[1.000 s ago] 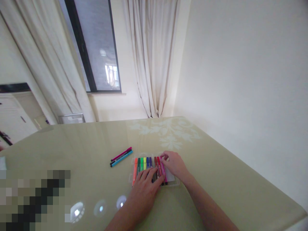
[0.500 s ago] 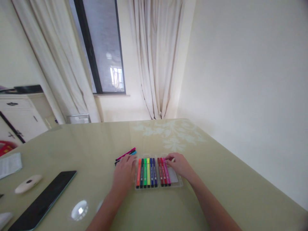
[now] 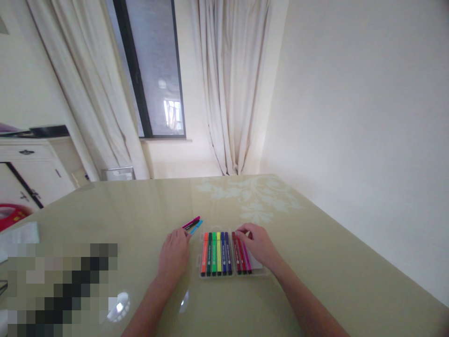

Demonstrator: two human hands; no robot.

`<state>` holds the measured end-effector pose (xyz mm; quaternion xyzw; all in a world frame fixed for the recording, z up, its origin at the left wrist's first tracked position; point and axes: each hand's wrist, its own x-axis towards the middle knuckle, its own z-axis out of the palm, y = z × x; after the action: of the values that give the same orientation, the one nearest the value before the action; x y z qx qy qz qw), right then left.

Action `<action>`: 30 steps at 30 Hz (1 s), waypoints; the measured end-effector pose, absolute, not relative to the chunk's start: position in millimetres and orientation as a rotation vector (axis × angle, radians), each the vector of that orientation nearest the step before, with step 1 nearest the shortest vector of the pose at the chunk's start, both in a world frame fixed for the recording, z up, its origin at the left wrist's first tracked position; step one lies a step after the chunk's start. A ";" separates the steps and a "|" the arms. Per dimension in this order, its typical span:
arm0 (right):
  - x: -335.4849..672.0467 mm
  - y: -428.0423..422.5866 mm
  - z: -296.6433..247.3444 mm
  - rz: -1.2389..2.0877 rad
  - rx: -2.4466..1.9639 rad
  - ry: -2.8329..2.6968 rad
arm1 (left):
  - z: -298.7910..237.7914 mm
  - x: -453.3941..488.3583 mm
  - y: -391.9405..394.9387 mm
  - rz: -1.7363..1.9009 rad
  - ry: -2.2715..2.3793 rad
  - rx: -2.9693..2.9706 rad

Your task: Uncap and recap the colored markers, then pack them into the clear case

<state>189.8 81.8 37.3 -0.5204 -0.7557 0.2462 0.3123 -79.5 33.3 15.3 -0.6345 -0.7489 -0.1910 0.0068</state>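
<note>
A clear plastic marker case point(image 3: 217, 277) lies opened flat on the table. Its left half holds a row of several markers: orange, dark green, green, yellow and blue ones. In the right half are two red markers point(image 3: 240, 257) and a magenta marker point(image 3: 247, 262). My right hand point(image 3: 257, 241) bends over this half, thumb and fingertips closed at the upper end of a red marker. Left of the case, my left hand point(image 3: 175, 250) pinches the near end of a light blue marker point(image 3: 197, 227). Beside that lie a magenta-and-black marker point(image 3: 191, 222) and a black one, partly hidden.
A blurred, pixelated patch covers the table's left side. White paper point(image 3: 21, 236) lies at the far left edge. The glossy table point(image 3: 140, 201) reaches toward a curtained window point(image 3: 154, 70), with a wall point(image 3: 351, 117) along its right side and a white cabinet point(image 3: 45, 164) beyond.
My left hand has drawn back left from the case edge, and the light blue marker has swung apart from its neighbours. My right fingers have shifted left from the magenta marker to a red one.
</note>
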 end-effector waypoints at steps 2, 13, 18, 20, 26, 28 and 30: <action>179.1 76.0 37.4 0.781 -1.281 -1.940 | 18.6 -64.5 31.7 -0.913 -2.390 -2.082; 187.1 86.5 41.7 1.300 -1.094 -1.415 | 4.7 9.0 4.2 -1.046 -1.699 -2.735; 216.5 101.9 37.8 1.168 -1.265 -1.528 | -3.3 6.1 1.1 -0.677 -1.492 -2.713; 217.1 103.4 32.6 1.154 -1.316 -1.525 | -2.1 5.2 -1.2 -0.655 -1.578 -2.663; 194.7 93.7 26.1 0.993 -1.474 -1.673 | 1.6 4.9 -6.5 -0.670 -1.597 -2.644; 187.2 88.2 27.8 0.880 -1.549 -1.748 | 2.4 6.1 -7.0 -0.671 -1.549 -2.686; 181.9 83.6 29.4 0.732 -1.628 -1.826 | 3.9 7.7 -7.6 -0.667 -1.521 -2.709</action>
<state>181.9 83.6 29.4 -0.6101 -0.6844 0.2744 0.2899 7.7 -7.6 3.9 -0.8524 -0.4786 -0.2098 -0.0177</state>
